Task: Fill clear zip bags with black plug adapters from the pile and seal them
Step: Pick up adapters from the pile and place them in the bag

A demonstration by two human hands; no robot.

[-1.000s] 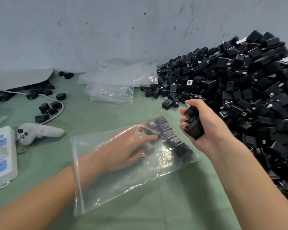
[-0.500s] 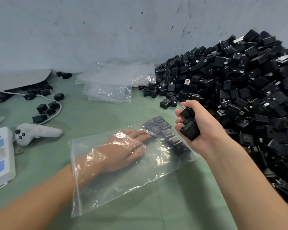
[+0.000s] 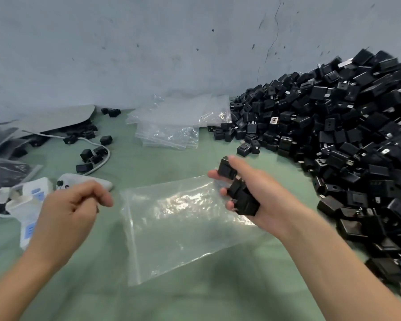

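A clear zip bag (image 3: 176, 230) lies flat on the green table, its open edge facing left. Glare covers it and I cannot make out adapters inside. My right hand (image 3: 271, 202) hovers over the bag's far right corner and grips several black plug adapters (image 3: 241, 198). My left hand (image 3: 70, 212) is outside the bag, just left of its opening, with fingers curled and nothing in them. The big pile of black adapters (image 3: 347, 140) rises at the right against the wall.
A stack of empty clear bags (image 3: 171, 130) lies at the back centre. At the left are a white power strip (image 3: 30, 205), a white controller (image 3: 83, 179), a white cable (image 3: 102, 158) and a few loose adapters (image 3: 90, 156).
My left hand has pulled out of the bag and moved left, its fingers curling. My right hand still grips its adapters and has shifted slightly over the bag's corner.
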